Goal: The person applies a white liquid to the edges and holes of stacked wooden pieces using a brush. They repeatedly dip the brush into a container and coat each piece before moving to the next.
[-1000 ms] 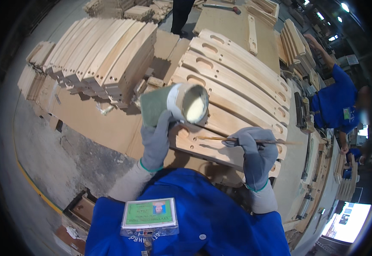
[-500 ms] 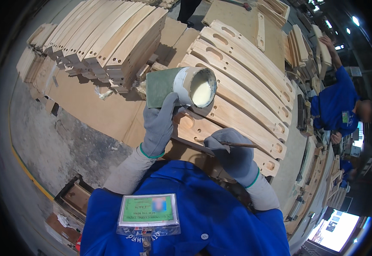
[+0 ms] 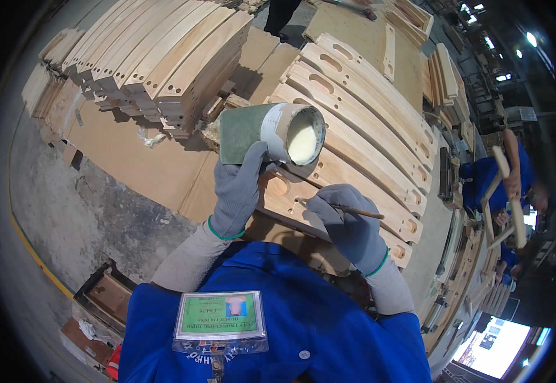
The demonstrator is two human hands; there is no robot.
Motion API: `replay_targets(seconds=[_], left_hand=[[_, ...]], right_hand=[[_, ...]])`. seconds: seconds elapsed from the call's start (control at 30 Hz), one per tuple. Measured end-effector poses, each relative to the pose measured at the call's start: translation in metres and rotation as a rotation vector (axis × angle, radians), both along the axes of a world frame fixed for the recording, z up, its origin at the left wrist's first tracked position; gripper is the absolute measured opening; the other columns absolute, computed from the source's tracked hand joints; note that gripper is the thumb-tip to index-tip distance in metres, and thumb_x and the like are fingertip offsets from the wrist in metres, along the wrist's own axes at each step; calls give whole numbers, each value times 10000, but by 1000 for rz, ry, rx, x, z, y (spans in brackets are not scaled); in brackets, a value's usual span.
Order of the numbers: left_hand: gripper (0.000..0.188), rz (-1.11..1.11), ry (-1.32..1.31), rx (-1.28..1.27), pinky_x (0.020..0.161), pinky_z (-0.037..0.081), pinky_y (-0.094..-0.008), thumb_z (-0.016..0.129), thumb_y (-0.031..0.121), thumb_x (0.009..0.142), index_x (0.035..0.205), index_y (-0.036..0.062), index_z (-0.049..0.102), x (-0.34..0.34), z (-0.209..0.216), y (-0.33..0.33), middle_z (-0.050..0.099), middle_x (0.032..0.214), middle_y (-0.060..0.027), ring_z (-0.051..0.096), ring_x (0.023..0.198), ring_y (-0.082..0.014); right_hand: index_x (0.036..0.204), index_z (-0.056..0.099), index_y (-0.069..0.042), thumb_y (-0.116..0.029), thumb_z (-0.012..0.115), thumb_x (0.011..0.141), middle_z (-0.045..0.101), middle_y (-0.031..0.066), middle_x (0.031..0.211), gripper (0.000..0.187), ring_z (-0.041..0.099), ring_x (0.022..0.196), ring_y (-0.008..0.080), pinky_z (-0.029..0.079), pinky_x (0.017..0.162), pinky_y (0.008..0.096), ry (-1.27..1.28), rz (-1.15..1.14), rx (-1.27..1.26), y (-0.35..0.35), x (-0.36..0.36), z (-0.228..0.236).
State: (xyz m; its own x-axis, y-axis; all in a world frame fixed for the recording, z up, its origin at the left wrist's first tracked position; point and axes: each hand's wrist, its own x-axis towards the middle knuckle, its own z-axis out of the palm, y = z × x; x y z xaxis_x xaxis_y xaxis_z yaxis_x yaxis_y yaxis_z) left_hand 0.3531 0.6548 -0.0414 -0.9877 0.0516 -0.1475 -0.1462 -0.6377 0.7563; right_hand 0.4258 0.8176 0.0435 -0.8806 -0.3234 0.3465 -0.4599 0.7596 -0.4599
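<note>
The left hand point(image 3: 236, 191), in a grey glove, has its fingers wrapped around a green container point(image 3: 241, 133), tilted so that its open mouth faces right and shows a pale cream substance point(image 3: 302, 142). Below and to the right of the container, the gloved right hand point(image 3: 349, 223) pinches a thin wooden stick point(image 3: 364, 212), its tip at the small holes in the nearest wooden board point(image 3: 306, 190); whether it touches the wood, I cannot tell. More slotted boards point(image 3: 370, 140) lie side by side to the container's right, a tall stack of boards point(image 3: 204, 54) stands to its upper left, and a co-worker in blue point(image 3: 477, 175) is far to its right.
</note>
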Motion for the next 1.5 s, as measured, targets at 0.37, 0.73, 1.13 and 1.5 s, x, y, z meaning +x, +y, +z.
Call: replay_targets(seconds=[0.37,0.73,1.13,1.5], left_hand=[[202,-8,60,-32,645,556,-257,598,73,879,1063,-6,576,1,-3,-1,627,906,-76,633,787,-134],[216,11,114,-29,692,556,-269,567,55,899,1096,-31,580,5,4,1,642,968,-103,641,836,-153],[250,-146,242,-65,728,567,-299,526,19,906,1148,-42,536,43,63,35,635,1032,-129,655,858,-188],[292,-117,369,16,812,556,-317,491,32,931,1216,-34,494,60,61,106,592,1129,-140,633,935,-196]], right_hand=[[876,637,-101,-2,685,705,618,87,839,203,619,742,278,497,613,339,-235,-43,-191,-6,8,2],[833,634,-2,-11,641,777,637,115,814,57,629,747,227,497,641,309,-224,-140,-364,0,21,17],[855,675,-40,-47,658,796,671,101,888,61,644,772,234,519,657,305,223,-447,-448,58,49,58],[894,570,27,59,564,759,601,231,913,139,643,824,342,543,719,407,309,-149,-401,80,129,38]])
